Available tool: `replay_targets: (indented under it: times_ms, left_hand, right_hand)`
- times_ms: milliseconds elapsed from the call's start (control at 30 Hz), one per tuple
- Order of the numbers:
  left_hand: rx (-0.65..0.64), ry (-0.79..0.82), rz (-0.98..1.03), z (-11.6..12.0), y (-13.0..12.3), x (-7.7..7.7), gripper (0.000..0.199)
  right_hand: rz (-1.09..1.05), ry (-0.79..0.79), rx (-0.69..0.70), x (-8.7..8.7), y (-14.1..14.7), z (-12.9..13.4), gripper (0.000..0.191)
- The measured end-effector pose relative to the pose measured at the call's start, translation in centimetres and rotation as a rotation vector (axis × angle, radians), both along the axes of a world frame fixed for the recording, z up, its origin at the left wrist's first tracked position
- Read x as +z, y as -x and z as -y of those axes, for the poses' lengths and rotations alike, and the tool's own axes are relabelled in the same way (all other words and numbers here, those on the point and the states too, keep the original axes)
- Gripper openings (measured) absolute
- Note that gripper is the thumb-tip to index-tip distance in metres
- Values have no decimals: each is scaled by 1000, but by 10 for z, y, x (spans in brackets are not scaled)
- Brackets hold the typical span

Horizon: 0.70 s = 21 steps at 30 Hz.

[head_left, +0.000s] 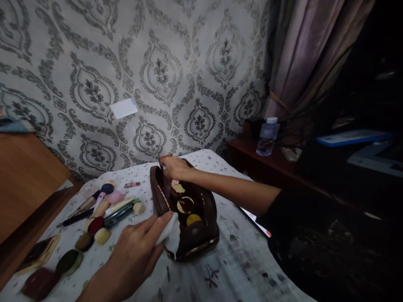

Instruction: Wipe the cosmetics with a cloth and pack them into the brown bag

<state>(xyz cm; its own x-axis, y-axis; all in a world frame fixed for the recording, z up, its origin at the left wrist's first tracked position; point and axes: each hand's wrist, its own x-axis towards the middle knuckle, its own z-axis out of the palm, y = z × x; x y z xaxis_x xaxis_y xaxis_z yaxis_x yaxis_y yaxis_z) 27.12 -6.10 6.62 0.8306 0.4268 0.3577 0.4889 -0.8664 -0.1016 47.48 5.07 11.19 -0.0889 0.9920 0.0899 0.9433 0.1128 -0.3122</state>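
A dark brown zippered bag point(197, 237) lies open on the patterned white cloth point(233, 260), with several round items inside, among them a yellow one point(193, 219) and a gold-rimmed one point(185, 205). My left hand point(134, 247) is at the bag's near left edge, its fingers closed on a white cloth point(171, 235) that touches the bag's side. At the far end of the bag, my right hand point(175, 167) has its fingers bent around the rim beside a brown flap; its fingertips are partly hidden.
Several cosmetics lie left of the bag, including a green tube point(119, 214), a pink sponge point(116, 197) and a dark round jar point(69, 263). A clear bottle point(267, 138) stands on a reddish-brown surface point(244, 147) at right. A phone-like object point(256, 222) lies under my right arm.
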Motion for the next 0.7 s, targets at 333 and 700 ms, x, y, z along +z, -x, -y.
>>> replay_targets:
  times_ms: [333,700]
  left_hand:
    - [24,44,32,1,1,-7,52]
    - [41,97,7,1,1,-5,52]
  right_hand:
    - [-7,16,-4,0,-2,-3,34]
    - [-47,47,-48,0,-1,-8,36]
